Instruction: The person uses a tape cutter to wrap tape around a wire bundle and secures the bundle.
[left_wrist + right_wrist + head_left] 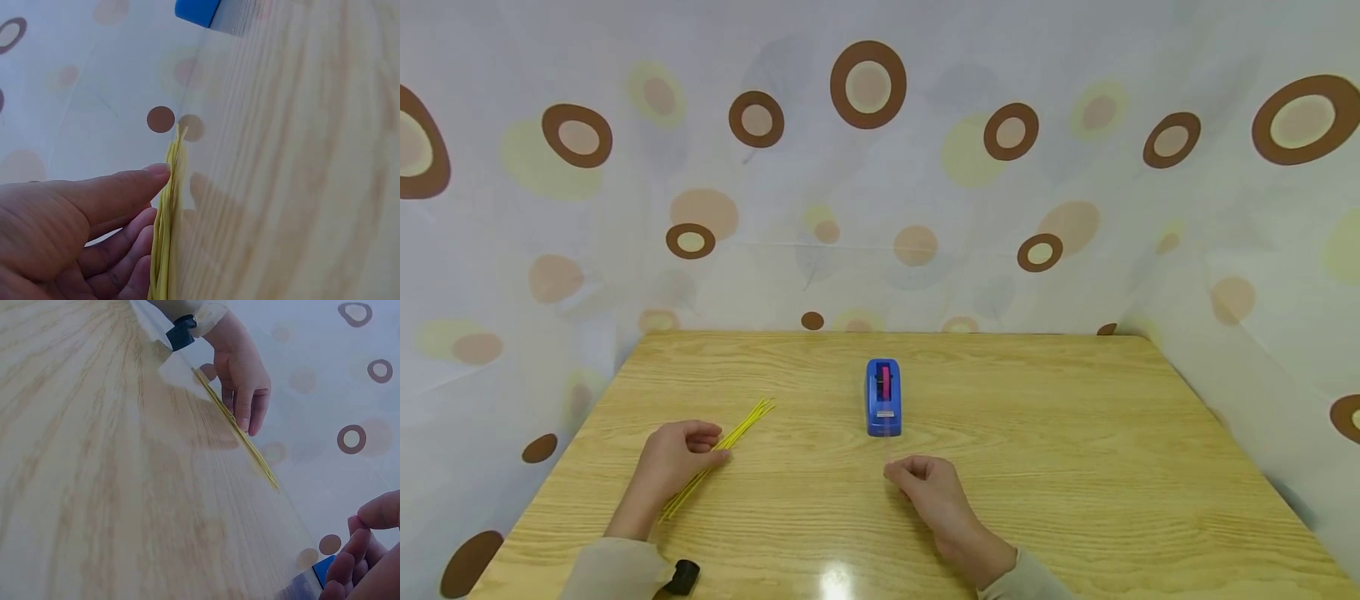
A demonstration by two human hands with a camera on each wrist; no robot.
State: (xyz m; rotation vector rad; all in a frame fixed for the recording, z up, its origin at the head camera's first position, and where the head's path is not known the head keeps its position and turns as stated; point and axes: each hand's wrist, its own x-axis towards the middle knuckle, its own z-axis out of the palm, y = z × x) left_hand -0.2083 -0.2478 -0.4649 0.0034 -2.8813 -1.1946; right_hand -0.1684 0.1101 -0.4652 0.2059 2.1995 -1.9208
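Seen from the head camera, a person's left hand (676, 461) curls over a thin bundle of yellow sticks (718, 455) lying slantwise on the light wooden table (1075, 450), while the right hand (928, 487) rests near the middle, fingers loosely curled and holding nothing. A blue plastic tape dispenser (883, 397) stands just beyond the right hand, apart from both hands.

From the left wrist, the thumb and fingers (119, 190) close round the yellow sticks (165, 219), whose tips point away over the table; a corner of the blue dispenser (199, 11) shows at the top.

From the right wrist, the left hand (240, 375) covers the bundle (244, 434) from above, and the right hand's fingers (369, 540) are bent, empty, near the dispenser (322, 570).

The work seems to be at the gathering stage: the sticks are being held together. The next move likely calls for the free right hand to reach the dispenser while the left keeps the bundle tight.
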